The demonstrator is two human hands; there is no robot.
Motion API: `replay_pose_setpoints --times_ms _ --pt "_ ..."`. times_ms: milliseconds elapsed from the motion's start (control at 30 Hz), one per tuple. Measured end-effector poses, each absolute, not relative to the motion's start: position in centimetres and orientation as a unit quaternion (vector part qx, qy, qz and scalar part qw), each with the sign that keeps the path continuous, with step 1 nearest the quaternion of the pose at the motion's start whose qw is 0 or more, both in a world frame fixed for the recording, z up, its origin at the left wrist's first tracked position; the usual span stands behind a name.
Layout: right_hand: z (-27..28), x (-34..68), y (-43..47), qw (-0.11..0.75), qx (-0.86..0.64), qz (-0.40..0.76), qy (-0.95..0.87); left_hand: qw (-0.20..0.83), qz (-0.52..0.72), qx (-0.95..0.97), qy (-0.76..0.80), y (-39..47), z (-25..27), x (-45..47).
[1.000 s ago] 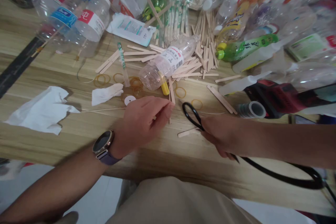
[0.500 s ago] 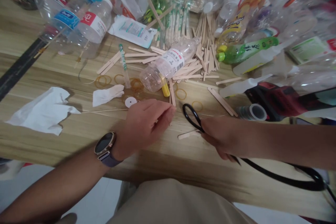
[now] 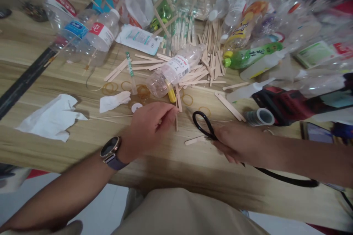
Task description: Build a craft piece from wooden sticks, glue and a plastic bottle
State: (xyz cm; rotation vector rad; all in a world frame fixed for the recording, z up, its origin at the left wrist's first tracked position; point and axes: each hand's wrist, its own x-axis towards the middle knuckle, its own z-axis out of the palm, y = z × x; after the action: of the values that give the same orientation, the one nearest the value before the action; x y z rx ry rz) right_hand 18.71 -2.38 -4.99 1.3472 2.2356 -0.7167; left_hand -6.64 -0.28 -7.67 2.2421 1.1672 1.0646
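Note:
My left hand (image 3: 150, 130), with a watch (image 3: 110, 147) on its wrist, is closed, thumb and forefinger pinching a thin wooden stick (image 3: 177, 122) that points down toward the table. To its right, my right hand (image 3: 230, 141) grips a black looped cord (image 3: 196, 122); the narrow loop stands out past the fingers. More black cord trails under the right forearm. A flat craft stick (image 3: 193, 140) lies between the hands. Just beyond the left hand are a white disc (image 3: 136, 107) and a clear plastic bottle (image 3: 176, 68) on its side, a yellow piece beside its base.
Rubber bands (image 3: 110, 88) and many craft sticks (image 3: 212, 58) are scattered behind the hands. White tissue (image 3: 52, 117) lies left, with a skewer (image 3: 110, 117) running from it. Right are a thread spool (image 3: 260, 117), a red-black power tool (image 3: 278, 104) and a phone (image 3: 317, 132). Bottles (image 3: 256, 57) crowd the back.
The thin stick now shows below my left fingertips. My right hand stays near the same place, and the cord's trailing bend has dropped and straightened somewhat. The view has shifted slightly.

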Motion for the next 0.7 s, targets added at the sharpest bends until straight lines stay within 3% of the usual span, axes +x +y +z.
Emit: replay_pose_setpoints --times_ms 133,400,567,700 --pt "-4.0 18.8 -3.6 0.168 0.474 -0.265 0.822 0.234 0.341 0.793 0.447 -0.4 -7.1 -6.3" --pt "-1.1 17.1 -3.3 0.198 0.462 0.018 0.865 0.329 0.171 0.83 0.417 -3.2 -5.0 -5.0" --pt "-1.2 15.9 -3.8 0.089 0.43 0.104 0.892 0.368 0.15 0.782 0.481 -4.2 -5.1 -4.0" --pt "-2.8 15.8 -4.9 -0.028 0.412 0.162 0.896 0.288 0.143 0.779 0.538 -5.4 -5.3 -2.8"
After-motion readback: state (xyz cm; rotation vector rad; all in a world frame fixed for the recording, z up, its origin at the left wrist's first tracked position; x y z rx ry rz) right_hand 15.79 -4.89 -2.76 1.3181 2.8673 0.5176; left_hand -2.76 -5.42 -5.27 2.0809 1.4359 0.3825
